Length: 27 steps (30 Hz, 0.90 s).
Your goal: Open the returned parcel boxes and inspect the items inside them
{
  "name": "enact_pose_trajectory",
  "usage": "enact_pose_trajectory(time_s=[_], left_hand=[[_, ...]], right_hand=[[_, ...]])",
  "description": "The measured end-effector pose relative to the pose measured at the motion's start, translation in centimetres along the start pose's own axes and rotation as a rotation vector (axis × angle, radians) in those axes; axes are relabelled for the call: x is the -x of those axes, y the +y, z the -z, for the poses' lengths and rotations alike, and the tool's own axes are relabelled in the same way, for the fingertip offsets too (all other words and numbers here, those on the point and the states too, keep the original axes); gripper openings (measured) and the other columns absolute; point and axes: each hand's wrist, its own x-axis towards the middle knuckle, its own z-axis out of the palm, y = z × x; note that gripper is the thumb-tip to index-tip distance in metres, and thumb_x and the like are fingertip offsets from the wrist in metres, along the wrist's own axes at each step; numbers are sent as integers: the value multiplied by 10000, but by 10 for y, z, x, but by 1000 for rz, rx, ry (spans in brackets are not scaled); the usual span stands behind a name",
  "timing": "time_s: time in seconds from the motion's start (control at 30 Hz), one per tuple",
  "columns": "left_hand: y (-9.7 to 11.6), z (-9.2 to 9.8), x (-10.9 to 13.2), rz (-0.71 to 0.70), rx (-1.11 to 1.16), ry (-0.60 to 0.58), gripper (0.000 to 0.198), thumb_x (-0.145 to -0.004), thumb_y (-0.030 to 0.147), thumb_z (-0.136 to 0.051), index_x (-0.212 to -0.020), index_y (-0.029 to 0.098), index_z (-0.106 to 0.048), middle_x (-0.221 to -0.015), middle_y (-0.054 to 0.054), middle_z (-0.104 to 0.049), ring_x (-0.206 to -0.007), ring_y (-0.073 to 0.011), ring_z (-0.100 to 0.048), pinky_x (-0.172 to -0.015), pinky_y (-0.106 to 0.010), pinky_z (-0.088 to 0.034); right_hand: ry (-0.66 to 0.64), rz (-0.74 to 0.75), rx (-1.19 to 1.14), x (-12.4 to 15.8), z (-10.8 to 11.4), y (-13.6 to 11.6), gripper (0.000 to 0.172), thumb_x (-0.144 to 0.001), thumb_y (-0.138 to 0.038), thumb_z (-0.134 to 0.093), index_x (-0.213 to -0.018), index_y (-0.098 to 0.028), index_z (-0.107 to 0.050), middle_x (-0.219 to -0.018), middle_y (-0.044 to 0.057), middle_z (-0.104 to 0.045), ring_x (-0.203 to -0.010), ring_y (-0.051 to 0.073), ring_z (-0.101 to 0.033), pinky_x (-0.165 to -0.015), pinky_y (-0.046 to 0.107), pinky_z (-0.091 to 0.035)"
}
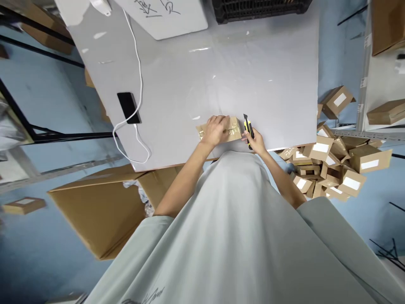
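Item: small flat brown cardboard box (233, 128), glossy clear tape over it, lying at near edge of pale grey smooth surface (253, 76) | Left hand (216, 128): palm down, pressed flat on box | Right hand (257, 141): just right of box, clamped on yellow-and-black utility knife (248, 128), blade pointing away | Black phone (129, 107): well left of box.

A pale grey table (259, 84) fills the upper middle, its glossy top catching soft glare from overhead. On it lie a black phone (128, 107) plugged into a white cable (138, 63), a white board (177, 19) with handwriting (cut off, unreadable) and, at the far edge, a black crate (259, 10). The floor (57, 97) is blue. A black frame (72, 136) stands left; a large open carton (95, 215) sits by the table's near-left corner. At right, a heap of small boxes (329, 164) lies beside a rack (363, 76).
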Motion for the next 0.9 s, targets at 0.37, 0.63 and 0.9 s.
enact_pose_trajectory(time_s=[0.37,0.63,0.9], left_hand=[[0,-32,32,85,44,14,767,-1049,255,-421,-1758,-33,-381,-1837,-322,-403,-1799,-405,-274,-1482,-701,-132],[3,-33,30,140,58,2,772,-1045,297,-464,-1765,23,-416,-1835,-299,-424,-1801,-408,-267,-1485,-701,-101],[3,-37,32,155,83,38,767,-1051,348,-506,-1771,95,-424,-1822,-272,-459,-1796,-400,-289,-1484,-704,-105]], right_hand=[[-26,-80,1,10,15,0,579,-998,-831,-678,-1073,-259,-624,-716,-84,-637,-542,114,-668,-529,210,-539],[-165,-126,84,14,23,-8,474,-1075,-672,-713,-1235,-227,-739,-661,-74,-668,-526,130,-688,-528,211,-546],[-222,-83,175,0,27,-11,403,-1150,-593,-636,-1256,-226,-766,-674,-52,-690,-521,156,-711,-512,226,-516]])
